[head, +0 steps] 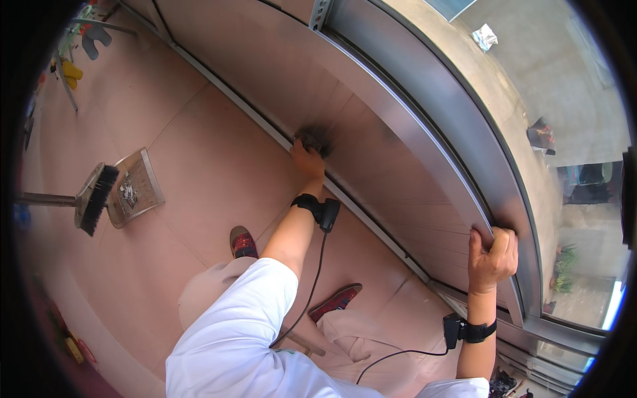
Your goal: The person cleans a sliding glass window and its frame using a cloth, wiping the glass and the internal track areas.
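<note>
My left hand [307, 160] reaches down to the foot of a large smooth panel [348, 124]. Its fingers press a dark cloth or scrubbing pad [311, 138] against the panel, just above the bottom metal rail [368, 216]; a dark blur or reflection surrounds the pad. Up on the right, my right hand [492, 256] grips the edge of the metal frame rail [438, 151], with the thumb on the near side and the fingers curled over the top. Each wrist wears a black strap with a cabled box.
A broom [97, 199] rests beside a dustpan [137, 186] holding debris, on the tiled floor [199, 144] to my left. Both my shoes are near the panel. Part of a wooden stool [303, 342] shows beneath me. Beyond the frame are potted plants [565, 268].
</note>
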Tool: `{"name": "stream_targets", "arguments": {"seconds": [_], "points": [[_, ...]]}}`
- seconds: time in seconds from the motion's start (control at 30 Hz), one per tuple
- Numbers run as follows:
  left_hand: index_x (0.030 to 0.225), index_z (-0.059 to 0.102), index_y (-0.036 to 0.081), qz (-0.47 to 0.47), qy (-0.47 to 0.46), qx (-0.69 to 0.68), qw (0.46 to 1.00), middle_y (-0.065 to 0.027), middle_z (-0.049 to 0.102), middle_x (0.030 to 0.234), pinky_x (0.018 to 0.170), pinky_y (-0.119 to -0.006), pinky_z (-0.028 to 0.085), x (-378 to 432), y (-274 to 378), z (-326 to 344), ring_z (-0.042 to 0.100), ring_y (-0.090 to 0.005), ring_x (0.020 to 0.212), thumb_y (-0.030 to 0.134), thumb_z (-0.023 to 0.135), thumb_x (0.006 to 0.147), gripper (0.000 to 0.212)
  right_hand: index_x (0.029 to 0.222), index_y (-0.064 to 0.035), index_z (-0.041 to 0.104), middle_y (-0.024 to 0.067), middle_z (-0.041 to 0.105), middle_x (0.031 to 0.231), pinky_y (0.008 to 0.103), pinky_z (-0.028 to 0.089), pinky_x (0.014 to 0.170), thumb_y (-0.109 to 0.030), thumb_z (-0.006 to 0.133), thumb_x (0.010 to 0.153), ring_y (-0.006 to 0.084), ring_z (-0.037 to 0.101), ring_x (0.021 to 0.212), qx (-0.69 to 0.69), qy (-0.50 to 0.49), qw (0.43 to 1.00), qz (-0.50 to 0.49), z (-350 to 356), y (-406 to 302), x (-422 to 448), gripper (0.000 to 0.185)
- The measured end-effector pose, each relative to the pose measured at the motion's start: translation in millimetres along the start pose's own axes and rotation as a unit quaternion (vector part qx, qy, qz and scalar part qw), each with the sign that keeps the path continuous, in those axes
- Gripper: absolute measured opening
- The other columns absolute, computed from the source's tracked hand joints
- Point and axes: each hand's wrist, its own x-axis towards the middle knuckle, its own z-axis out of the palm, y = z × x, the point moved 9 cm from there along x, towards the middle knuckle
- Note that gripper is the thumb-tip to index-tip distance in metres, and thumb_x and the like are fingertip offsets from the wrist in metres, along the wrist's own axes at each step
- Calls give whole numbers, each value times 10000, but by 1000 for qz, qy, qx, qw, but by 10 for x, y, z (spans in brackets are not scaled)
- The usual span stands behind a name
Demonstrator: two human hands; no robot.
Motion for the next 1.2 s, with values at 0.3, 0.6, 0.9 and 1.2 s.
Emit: {"name": "stream_targets", "arguments": {"seconds": [0.3,0.6,0.9,1.2], "points": [[1146,520,-77,-105,-131,24,986,-267,626,910,674,-427,525,253,-855,571,632,-358,766,65,474,889,298,848,-56,557,99,541,743,357,455,563,-468,644,818,291,547,641,-1,1,1000,-11,38,3,-4,422],[1170,553,-61,-14,-1,-326,945,-259,578,1033,814,-412,459,129,879,-389,586,-325,958,34,495,843,346,813,-95,528,53,526,726,342,446,551,-420,709,749,252,540,641,-21,12,1000,3,-21,22,10,377],[1237,551,13,212,93,-247,941,-194,477,1153,911,-368,418,-45,2020,-1160,510,-342,1046,-8,527,826,412,808,-90,523,62,523,730,359,450,554,-397,702,761,270,544,657,-8,11,1000,13,-4,39,16,358],[1221,553,-17,-71,1,-22,997,-192,538,1129,870,-407,451,425,7,-102,545,-350,1002,-8,477,861,368,845,-64,542,97,529,743,372,442,564,-428,649,818,309,539,656,-1,-13,1000,4,47,16,-24,380]]}}
